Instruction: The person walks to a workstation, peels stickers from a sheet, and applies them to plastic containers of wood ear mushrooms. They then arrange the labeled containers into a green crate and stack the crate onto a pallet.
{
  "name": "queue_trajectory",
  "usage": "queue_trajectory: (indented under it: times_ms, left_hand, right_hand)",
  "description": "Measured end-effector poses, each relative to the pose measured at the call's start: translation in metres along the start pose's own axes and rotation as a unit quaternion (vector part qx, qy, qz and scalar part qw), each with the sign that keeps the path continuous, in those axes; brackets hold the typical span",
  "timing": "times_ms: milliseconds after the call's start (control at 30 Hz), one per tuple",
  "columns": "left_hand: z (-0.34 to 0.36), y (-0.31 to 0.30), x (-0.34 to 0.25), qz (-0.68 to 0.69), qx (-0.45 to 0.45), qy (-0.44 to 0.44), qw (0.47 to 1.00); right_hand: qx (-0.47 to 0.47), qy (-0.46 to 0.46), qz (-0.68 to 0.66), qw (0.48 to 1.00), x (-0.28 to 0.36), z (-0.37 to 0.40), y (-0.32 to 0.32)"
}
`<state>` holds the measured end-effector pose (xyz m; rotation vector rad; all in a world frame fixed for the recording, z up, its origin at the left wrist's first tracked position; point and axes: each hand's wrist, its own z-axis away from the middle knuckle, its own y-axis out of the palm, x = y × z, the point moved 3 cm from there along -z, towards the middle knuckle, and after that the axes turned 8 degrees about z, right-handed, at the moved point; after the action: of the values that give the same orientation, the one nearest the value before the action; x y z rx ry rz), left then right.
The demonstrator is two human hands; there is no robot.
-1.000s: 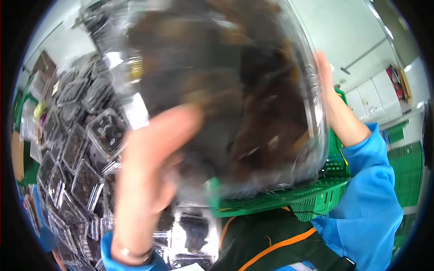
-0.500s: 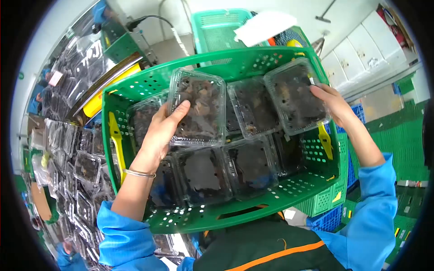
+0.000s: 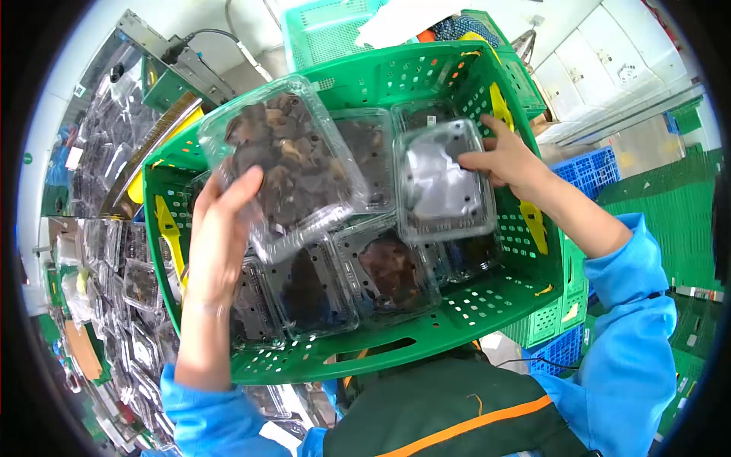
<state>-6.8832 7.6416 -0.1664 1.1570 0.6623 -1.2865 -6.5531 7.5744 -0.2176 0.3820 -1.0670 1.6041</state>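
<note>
My left hand (image 3: 221,236) grips a clear plastic clamshell box (image 3: 293,156), thumb on top, holding it tilted above the left part of a green crate (image 3: 304,373). Dark brown, mushroom-like pieces fill this box. On the right, my right hand (image 3: 506,160) holds the right edge of another clear clamshell box (image 3: 445,186), whose lid shines with glare. Its thumb lies over the lid; the lower fingers are partly hidden. Beneath both, several similar boxes lie in the crate, among them a front box (image 3: 392,270) and a back box (image 3: 369,156).
Yellow handle bars (image 3: 533,228) are fixed at the crate's ends. Behind it stands a light green basket (image 3: 327,34) with a white sheet (image 3: 403,19) beside it. Many clear boxes (image 3: 129,305) are piled at left. Blue crates (image 3: 586,175) stand at right.
My left hand has lifted its box and tilted it. My right hand has moved its box left and down, exposing another box behind it. The view has shifted slightly.
</note>
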Motion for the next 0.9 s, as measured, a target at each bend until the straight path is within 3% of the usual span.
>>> queue_trajectory:
  times_ms: [33,100,167,200,233,267,300,333,367,400,433,500,533,567,633,700,733,767,800,833,867,900]
  left_hand:
    - [0.017,0.0,-0.002,-0.016,-0.03,-0.001,0.999]
    - [0.044,0.012,-0.003,0.005,-0.003,-0.035,0.999]
    - [0.034,0.021,0.013,0.072,-0.003,-0.009,0.997]
    - [0.023,0.029,0.023,0.054,-0.002,-0.017,0.998]
    - [0.007,0.037,0.037,0.054,0.04,-0.015,0.998]
    - [-0.006,0.056,0.047,0.079,0.064,-0.015,0.995]
    - [-0.022,0.073,0.057,0.019,0.078,0.059,0.995]
    - [-0.043,0.078,0.075,-0.226,0.013,0.128,0.966]
    - [-0.056,0.088,0.093,-0.191,0.049,0.142,0.97]
    - [-0.05,0.089,0.093,-0.288,0.051,0.209,0.933]
    - [-0.035,0.086,0.096,-0.384,0.052,0.268,0.882]
    - [0.011,0.063,0.094,-0.627,0.126,0.288,0.713]
    - [0.021,0.041,0.107,-0.663,0.158,0.225,0.696]
    - [0.022,0.019,0.128,-0.677,0.166,0.196,0.69]
    - [0.012,0.008,0.129,-0.634,0.196,0.257,0.703]
    - [0.012,0.016,0.115,-0.627,0.185,0.198,0.731]
    - [0.023,0.029,0.091,-0.637,0.144,0.291,0.699]
    - [0.038,0.037,0.076,-0.606,0.098,0.412,0.673]
    - [0.071,0.041,0.055,-0.562,0.097,0.47,0.673]
    - [0.119,0.032,0.04,-0.512,0.129,0.443,0.724]
    - [0.161,0.02,0.032,-0.41,0.11,0.449,0.786]
    - [0.201,0.002,0.029,-0.366,0.072,0.427,0.823]
  right_hand:
    - [0.001,0.001,0.004,1.0,0.001,0.009,-0.007]
    - [0.107,0.03,0.068,0.991,0.0,0.038,-0.012]
    - [0.154,0.043,0.243,0.957,-0.004,0.065,-0.007]
    - [0.141,-0.078,0.377,0.912,-0.01,0.076,-0.001]
    - [0.122,-0.197,0.5,0.835,-0.012,0.082,0.004]
    - [0.087,-0.239,0.398,0.881,0.001,0.08,0.008]
    - [0.054,-0.277,0.29,0.914,0.015,0.076,0.014]
    - [-0.007,-0.313,0.247,0.917,0.027,0.068,0.018]
    - [-0.069,-0.349,0.199,0.913,0.038,0.056,0.019]
    - [-0.123,-0.416,0.319,0.843,0.042,0.046,0.022]
    - [-0.103,-0.43,0.46,0.77,0.034,0.024,0.027]
    - [0.062,-0.281,0.565,0.773,-0.002,-0.005,0.042]
    - [0.034,-0.344,0.568,0.747,-0.005,-0.004,0.047]
    - [0.038,-0.352,0.566,0.744,-0.004,-0.008,0.049]
    - [0.075,-0.425,0.538,0.724,0.002,-0.011,0.058]
    - [0.119,-0.474,0.397,0.777,0.015,-0.013,0.055]
    - [0.149,-0.44,0.324,0.824,0.021,-0.011,0.053]
    - [0.157,-0.348,0.323,0.866,0.029,-0.003,0.053]
    - [0.137,-0.383,0.365,0.837,0.031,-0.001,0.053]
    - [0.09,-0.413,0.394,0.817,0.031,0.006,0.054]
    - [0.061,-0.348,0.376,0.857,0.04,0.022,0.062]
    - [0.067,-0.343,0.347,0.87,0.045,0.032,0.066]
